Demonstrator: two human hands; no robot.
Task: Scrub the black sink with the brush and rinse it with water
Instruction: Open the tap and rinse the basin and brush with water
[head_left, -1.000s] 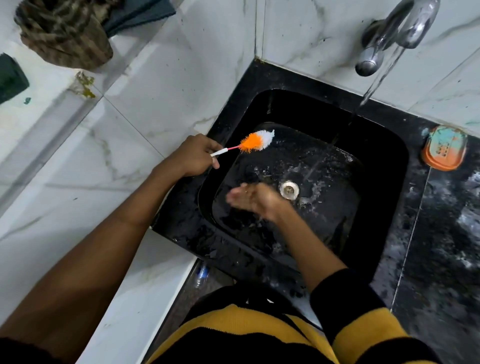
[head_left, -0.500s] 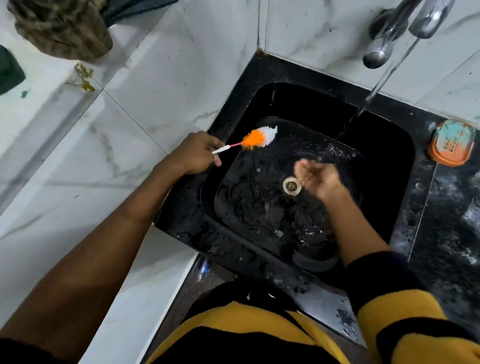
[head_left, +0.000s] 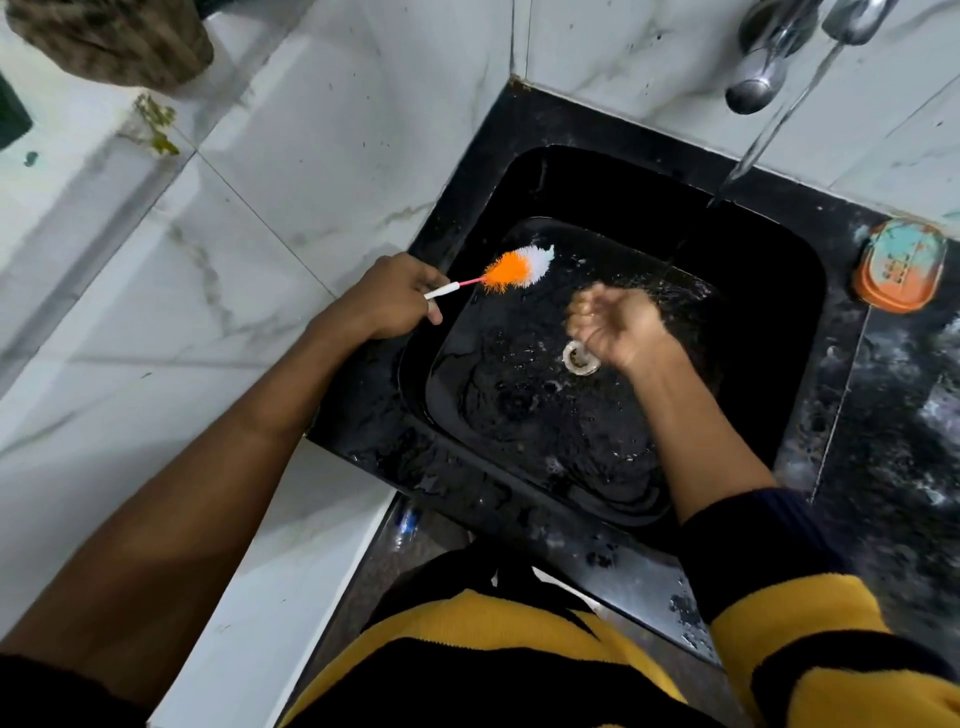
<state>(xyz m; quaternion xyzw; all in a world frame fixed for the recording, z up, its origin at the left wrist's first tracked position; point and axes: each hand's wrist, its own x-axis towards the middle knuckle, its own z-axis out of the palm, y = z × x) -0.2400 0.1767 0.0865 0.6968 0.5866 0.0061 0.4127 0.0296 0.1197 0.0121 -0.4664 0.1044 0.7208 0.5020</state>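
The left hand (head_left: 387, 299) grips the handle of the bottle brush (head_left: 511, 270), whose orange and white bristles are held above the left side of the black sink (head_left: 769, 322). The right hand (head_left: 618, 325) is inside the basin just above the drain (head_left: 579, 358); its fingers seem curled, but blur hides any grip. Water (head_left: 763, 135) runs from the tap (head_left: 763, 62).

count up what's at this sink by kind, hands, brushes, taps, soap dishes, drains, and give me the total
Hands: 2, left hand gripping the brush, right hand in the sink
Brushes: 1
Taps: 1, running
Soap dishes: 1
Drains: 1
Total: 6
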